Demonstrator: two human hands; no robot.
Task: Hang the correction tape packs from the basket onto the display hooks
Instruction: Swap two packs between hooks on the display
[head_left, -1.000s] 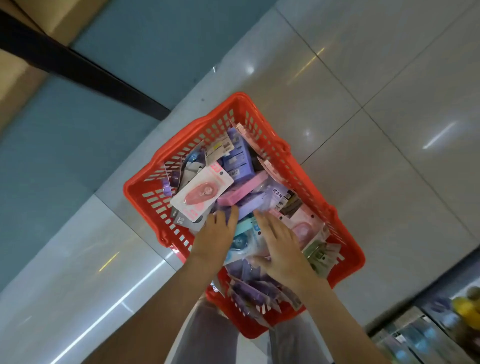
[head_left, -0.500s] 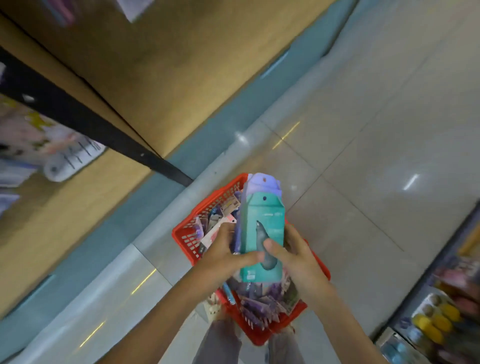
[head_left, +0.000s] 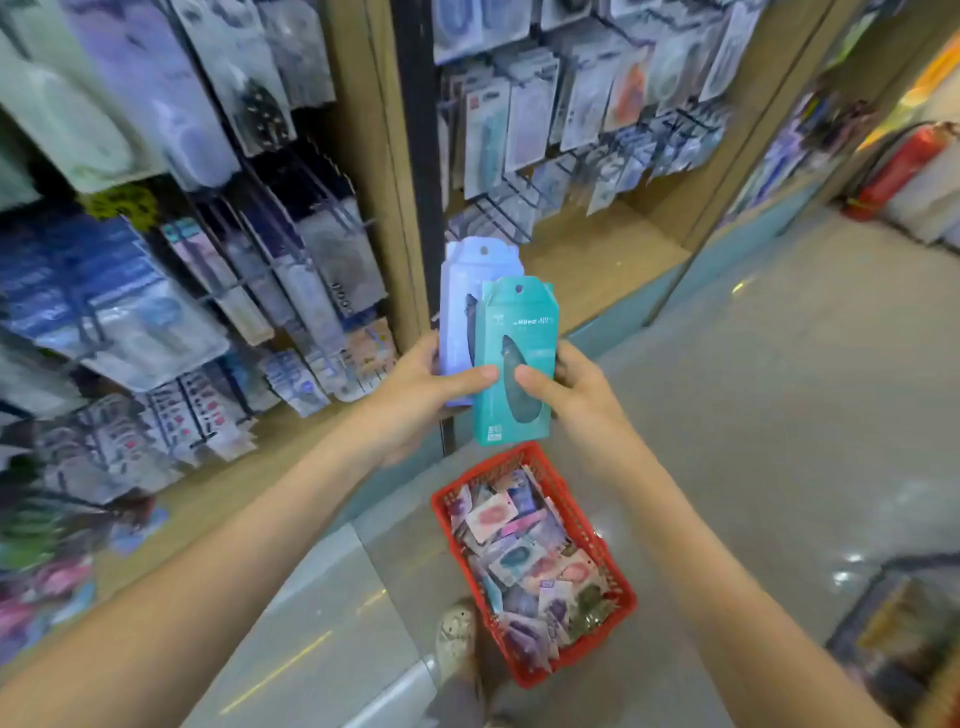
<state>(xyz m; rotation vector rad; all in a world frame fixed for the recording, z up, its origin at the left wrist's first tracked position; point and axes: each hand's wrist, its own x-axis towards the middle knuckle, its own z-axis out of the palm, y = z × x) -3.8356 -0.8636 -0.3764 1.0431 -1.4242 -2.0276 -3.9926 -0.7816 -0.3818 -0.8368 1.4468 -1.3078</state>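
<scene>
Both arms reach forward. The left hand (head_left: 415, 384) grips a lilac pack (head_left: 460, 301). The right hand (head_left: 574, 387) pinches an upright teal pack (head_left: 514, 332).

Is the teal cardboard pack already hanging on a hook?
No, the teal cardboard pack is held up by the left hand and the right hand, with a pale lilac pack behind it.
</scene>
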